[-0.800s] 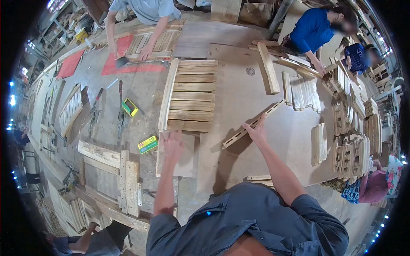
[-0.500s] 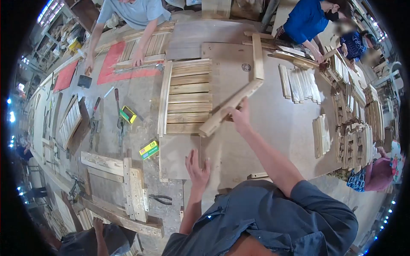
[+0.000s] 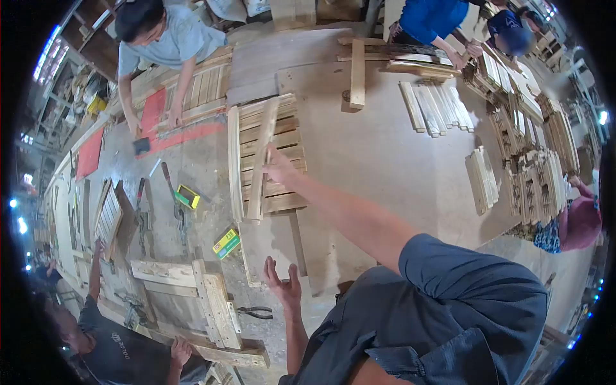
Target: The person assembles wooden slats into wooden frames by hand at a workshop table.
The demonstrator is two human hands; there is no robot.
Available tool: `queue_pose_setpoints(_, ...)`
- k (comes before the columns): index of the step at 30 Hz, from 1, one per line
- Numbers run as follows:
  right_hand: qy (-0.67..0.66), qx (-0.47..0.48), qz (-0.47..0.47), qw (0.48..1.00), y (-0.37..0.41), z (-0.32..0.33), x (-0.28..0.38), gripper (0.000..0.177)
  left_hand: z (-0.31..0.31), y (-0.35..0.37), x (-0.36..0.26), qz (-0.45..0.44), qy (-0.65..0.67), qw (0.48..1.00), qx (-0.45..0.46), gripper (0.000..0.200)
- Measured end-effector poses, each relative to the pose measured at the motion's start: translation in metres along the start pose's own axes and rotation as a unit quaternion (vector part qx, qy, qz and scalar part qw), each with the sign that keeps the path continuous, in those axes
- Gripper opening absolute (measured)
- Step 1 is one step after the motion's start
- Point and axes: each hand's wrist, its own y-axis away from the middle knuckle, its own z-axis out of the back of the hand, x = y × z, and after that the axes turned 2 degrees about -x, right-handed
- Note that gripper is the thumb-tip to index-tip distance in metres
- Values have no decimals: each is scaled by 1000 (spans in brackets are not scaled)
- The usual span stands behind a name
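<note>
My right hand (image 3: 280, 168) is closed around a long wooden rail (image 3: 260, 176), which overlaps the slats of a wooden panel (image 3: 285, 138). The panel has a side rail (image 3: 235, 163) along its left end, and its slats run crosswise to it. Nearer to me, my left hand (image 3: 284, 282) is raised with fingers apart and nothing in it. A yellow-green box (image 3: 226, 244) lies to its left, and pliers (image 3: 255, 312) are just below that hand's left side.
A loose wooden bar (image 3: 358, 76) lies on the board at the back. Wood strips (image 3: 436, 110) and stacked slotted pieces (image 3: 536, 186) stand at right. At left are a clamp tool (image 3: 174, 192) and a wooden frame (image 3: 218, 308). Co-workers occupy the far side and lower left.
My right hand has carried the rail left, from beside the panel to over its slats, turning it more lengthwise. A co-worker at lower left now reaches to a slatted panel.
</note>
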Motion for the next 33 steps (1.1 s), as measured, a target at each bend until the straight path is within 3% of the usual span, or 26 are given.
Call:
queue_pose_setpoints(3, 64, 52, 67, 994, -32, 21, -19, 76, -15, -16, -28, -7, 63, 998, 13, 59)
queue_pose_setpoints(4, 160, 58, 65, 983, 6, 37, 13, 63, -17, -23, -37, -13, 71, 997, 24, 59)
queue_pose_setpoints(5, 157, 40, 63, 985, 27, 50, 22, 63, -18, -32, -47, -21, 106, 993, 53, 52)
queue_pose_setpoints(7, 192, 58, 89, 976, 71, 95, 15, 53, -17, -50, -94, -37, 171, 978, 111, 40)
queue_pose_setpoints(8, 177, 54, 150, 971, 93, 122, -11, 47, -8, -59, -132, -42, 200, 968, 143, 36)
queue_pose_setpoints(9, 176, 14, 134, 975, 126, 155, -24, 47, -1, -67, -164, -123, 240, 947, 175, 33)
queue_pose_setpoints(11, 133, 29, 59, 989, 205, 212, -46, 47, 21, -75, -240, -260, 307, 883, 240, 29)
queue_pose_setpoints(12, 119, -11, 51, 992, 240, 238, -61, 45, 36, -79, -277, -321, 328, 847, 269, 28)
queue_pose_setpoints(14, 51, -96, 39, 993, 310, 288, -95, 41, 46, -84, -327, -467, 390, 723, 327, 36)
queue_pose_setpoints(16, -17, -198, 17, 980, 379, 331, -132, 35, 57, -74, -389, -491, 398, 677, 378, 29)
queue_pose_setpoints(18, -37, -297, -8, 954, 446, 365, -154, 32, 29, -72, -431, -622, 448, 550, 332, 19)
queue_pose_setpoints(19, -52, -339, -18, 939, 473, 378, -169, 31, 16, -54, -454, -619, 454, 542, 342, 19)
queue_pose_setpoints(21, -115, -379, -17, 918, 513, 409, -202, 31, 0, -7, -495, -535, 431, 647, 329, 16)
queue_pose_setpoints(22, -163, -413, -12, 896, 530, 430, -218, 30, -5, -1, -511, -535, 429, 642, 341, 16)
queue_pose_setpoints(24, -159, -446, -1, 881, 574, 475, -230, 29, -21, 8, -553, -608, 325, 535, 488, 16)
queue_pose_setpoints(25, -142, -470, 11, 871, 599, 505, -233, 29, -28, 23, -565, -612, 334, 522, 492, 16)
queue_pose_setpoints(27, -151, -522, 9, 839, 644, 574, -242, 30, -41, 54, -583, -544, 250, 658, 456, 19)
queue_pose_setpoints(28, -157, -561, 5, 813, 667, 612, -247, 31, -64, 71, -592, -546, 255, 653, 459, 19)
queue_pose_setpoints(30, -151, -605, 16, 781, 698, 692, -258, 32, -121, 89, -612, -589, 414, 509, 471, 21)
queue_pose_setpoints(32, -144, -680, 36, 718, 726, 783, -279, 38, -174, 33, -602, -626, 319, 301, 645, 33)
queue_pose_setpoints(33, -140, -708, 40, 691, 738, 831, -289, 43, -192, 86, -611, -551, 331, 503, 578, 31)
